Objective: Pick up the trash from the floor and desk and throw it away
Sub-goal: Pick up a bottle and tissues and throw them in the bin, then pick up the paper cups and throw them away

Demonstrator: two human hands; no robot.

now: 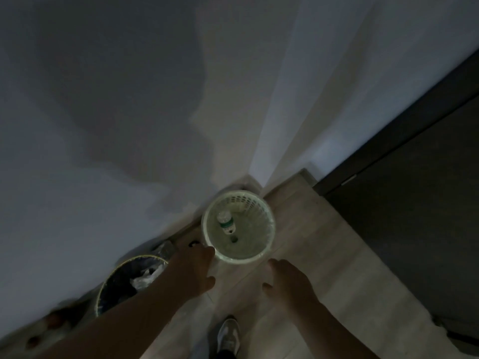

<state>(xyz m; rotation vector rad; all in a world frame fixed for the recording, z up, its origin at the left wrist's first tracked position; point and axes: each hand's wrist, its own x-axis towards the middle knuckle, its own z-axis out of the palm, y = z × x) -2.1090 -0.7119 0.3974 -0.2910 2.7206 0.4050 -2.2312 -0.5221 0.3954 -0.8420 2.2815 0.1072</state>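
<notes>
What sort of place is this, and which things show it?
Probably a dim corner of an indoor room: white walls meet over a pale plank floor, with a perforated waste basket and a dark bin.

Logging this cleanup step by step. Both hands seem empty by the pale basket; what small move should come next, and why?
Probably draw both hands back and turn to look for more trash. The left hand and right hand hold nothing, fingers relaxed, and a plastic bottle already lies inside the pale basket, so this drop looks done.
</notes>
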